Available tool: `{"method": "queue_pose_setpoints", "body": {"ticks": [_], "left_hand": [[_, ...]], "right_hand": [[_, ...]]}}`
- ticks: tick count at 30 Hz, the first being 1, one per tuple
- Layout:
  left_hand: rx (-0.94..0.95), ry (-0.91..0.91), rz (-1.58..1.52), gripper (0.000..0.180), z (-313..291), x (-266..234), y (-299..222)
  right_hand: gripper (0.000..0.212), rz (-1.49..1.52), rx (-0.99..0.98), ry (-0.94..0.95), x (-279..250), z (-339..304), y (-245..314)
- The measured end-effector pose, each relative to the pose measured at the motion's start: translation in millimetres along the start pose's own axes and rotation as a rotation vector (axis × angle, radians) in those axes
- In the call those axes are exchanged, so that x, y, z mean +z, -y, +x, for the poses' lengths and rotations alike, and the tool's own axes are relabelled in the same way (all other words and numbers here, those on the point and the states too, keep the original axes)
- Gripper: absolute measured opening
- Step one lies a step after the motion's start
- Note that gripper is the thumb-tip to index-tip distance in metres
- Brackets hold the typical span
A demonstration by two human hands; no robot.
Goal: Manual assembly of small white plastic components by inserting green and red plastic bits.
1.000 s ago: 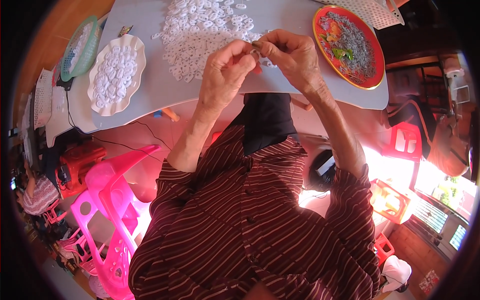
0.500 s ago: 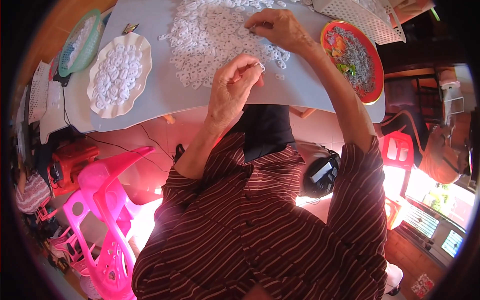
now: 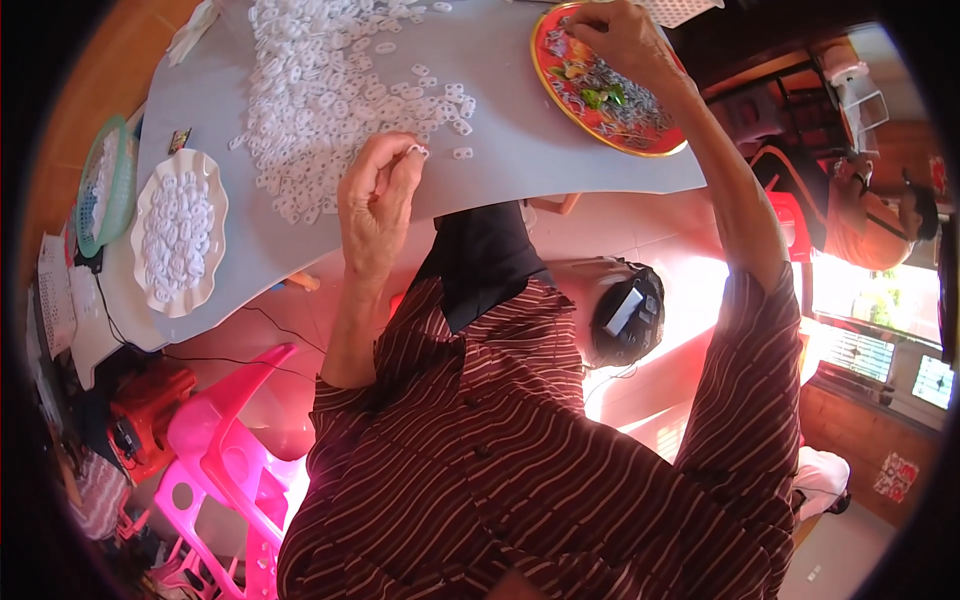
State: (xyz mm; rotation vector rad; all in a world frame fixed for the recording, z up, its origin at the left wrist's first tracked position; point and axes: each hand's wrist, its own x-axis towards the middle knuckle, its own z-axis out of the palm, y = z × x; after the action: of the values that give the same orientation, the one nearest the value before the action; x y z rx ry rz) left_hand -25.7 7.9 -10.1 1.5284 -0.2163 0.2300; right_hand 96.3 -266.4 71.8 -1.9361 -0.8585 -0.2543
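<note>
Fingers (image 3: 588, 18) of the right hand (image 3: 628, 42) have moved over the red tray (image 3: 664, 142).

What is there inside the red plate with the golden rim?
Many small grey pieces lie in the red plate, with green and orange patches visible among them. The right hand hides one part and the pieces cover much of the bottom; those areas cannot be seen.

In the frame's upper middle, a hand could pass over bare grey tabletop (image 3: 490, 75) between the heap of white pieces (image 3: 300, 105) and the red tray (image 3: 552, 88), though the left hand (image 3: 378, 195) hems its lower left and the right hand (image 3: 628, 42) overhangs the tray at upper right.
</note>
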Motion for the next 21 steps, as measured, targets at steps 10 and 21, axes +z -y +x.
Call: {"method": "queue_pose_setpoints", "body": {"ticks": [10,21], "left_hand": [[0.007,-0.001,0.118,0.010,-1.7,3.6,-2.7],[0.016,-0.029,0.163,0.011,-3.1,1.3,0.2]], "right_hand": [[0.010,-0.647,0.304,0.240,-10.1,-16.3,-15.7],[0.017,-0.892,0.192,0.381,-3.4,-8.7,-52.0]]}}
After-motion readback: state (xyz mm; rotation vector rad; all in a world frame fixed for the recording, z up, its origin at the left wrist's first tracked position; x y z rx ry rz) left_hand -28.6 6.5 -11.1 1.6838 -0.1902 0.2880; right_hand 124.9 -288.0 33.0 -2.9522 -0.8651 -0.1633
